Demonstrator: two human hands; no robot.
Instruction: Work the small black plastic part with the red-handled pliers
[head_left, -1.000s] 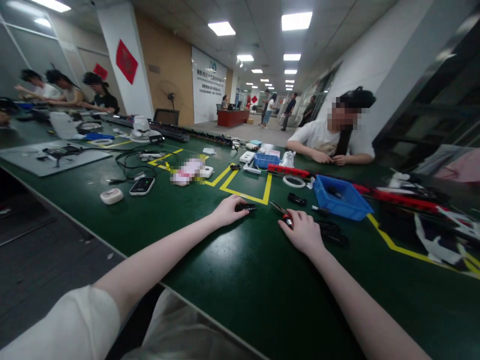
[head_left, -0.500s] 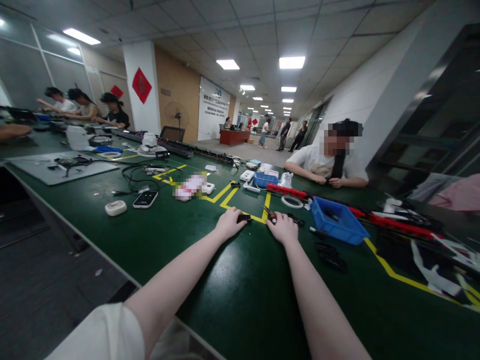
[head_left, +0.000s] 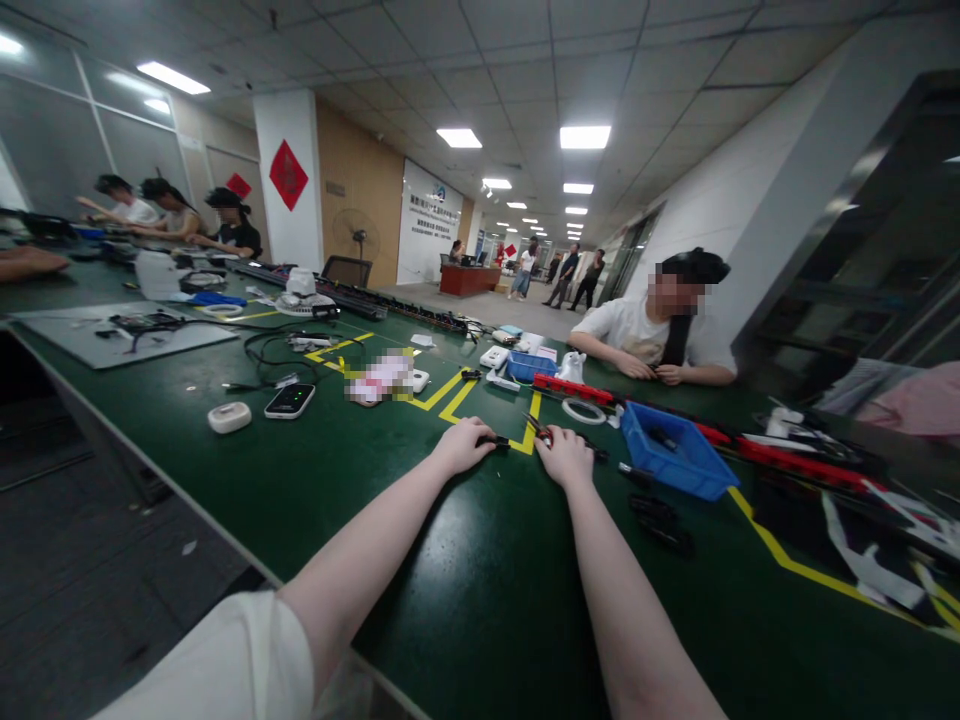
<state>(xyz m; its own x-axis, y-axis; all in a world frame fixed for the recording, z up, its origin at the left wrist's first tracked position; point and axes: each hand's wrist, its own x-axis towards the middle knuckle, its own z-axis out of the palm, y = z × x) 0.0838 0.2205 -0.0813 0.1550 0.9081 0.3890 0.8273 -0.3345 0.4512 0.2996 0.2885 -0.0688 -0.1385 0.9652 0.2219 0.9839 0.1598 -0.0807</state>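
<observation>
My left hand point(head_left: 466, 445) rests on the green table point(head_left: 480, 580), fingers curled round a small black part point(head_left: 496, 440) that pokes out to its right. My right hand point(head_left: 564, 456) lies just right of it, closed round red-handled pliers point(head_left: 541, 434) whose jaws point up-left. The two hands are a short gap apart, close to the yellow tape line point(head_left: 525, 435).
A blue bin point(head_left: 675, 450) sits right of my hands, with black parts point(head_left: 660, 520) in front of it. A phone point(head_left: 289, 400) and a white case point(head_left: 229, 416) lie to the left. A person in white sits across the table; others work at far left.
My right hand has slid left with the pliers and now lies close beside my left hand. The view has tilted upward.
</observation>
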